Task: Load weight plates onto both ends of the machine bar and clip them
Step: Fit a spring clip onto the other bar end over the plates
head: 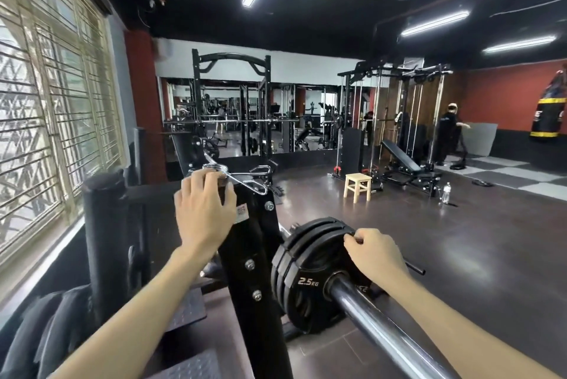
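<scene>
Here, my left hand (205,213) cupped over spring clip (242,177) atop upright (254,256); stiff steel, squeeze handles. Right hand (376,253) pinching plates (310,271) at rim: small, light, rigid.

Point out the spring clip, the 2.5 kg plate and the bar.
spring clip (245,180), head view, on its chrome handle wire.
2.5 kg plate (306,286), head view, on its face.
bar (368,314), head view, on its shaft.
</scene>
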{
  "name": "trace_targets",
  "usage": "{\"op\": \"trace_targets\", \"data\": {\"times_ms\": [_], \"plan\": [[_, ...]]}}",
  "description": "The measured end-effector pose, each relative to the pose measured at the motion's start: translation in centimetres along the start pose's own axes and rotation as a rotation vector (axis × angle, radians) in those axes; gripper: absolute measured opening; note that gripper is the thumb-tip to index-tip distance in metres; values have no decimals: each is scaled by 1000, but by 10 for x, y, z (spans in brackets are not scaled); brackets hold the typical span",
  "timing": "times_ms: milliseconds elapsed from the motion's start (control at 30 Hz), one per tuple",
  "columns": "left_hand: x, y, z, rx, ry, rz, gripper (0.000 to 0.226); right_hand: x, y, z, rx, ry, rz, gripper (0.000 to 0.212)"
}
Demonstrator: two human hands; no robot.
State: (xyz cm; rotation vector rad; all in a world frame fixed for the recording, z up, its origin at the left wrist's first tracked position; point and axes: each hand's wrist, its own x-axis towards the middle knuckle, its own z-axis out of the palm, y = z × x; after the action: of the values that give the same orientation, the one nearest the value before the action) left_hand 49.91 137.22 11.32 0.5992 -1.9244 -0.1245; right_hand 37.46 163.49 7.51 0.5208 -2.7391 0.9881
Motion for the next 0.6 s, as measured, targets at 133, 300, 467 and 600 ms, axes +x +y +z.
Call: {"op": "trace_targets", "data": {"times_ms": [133,300,467,600], "plan": [[48,-25,7,130,-162,7,44,0,-23,6,143,183,-132,30],[77,-47,27,248,-498,88,57,3,-32,19,179,256,-205,8],[73,-51,33,143,-399,27,40,3,-31,24,130,235,-167,10],[68,-51,26,27,-413,70,26,0,-42,25,131,224,-130,13]]}}
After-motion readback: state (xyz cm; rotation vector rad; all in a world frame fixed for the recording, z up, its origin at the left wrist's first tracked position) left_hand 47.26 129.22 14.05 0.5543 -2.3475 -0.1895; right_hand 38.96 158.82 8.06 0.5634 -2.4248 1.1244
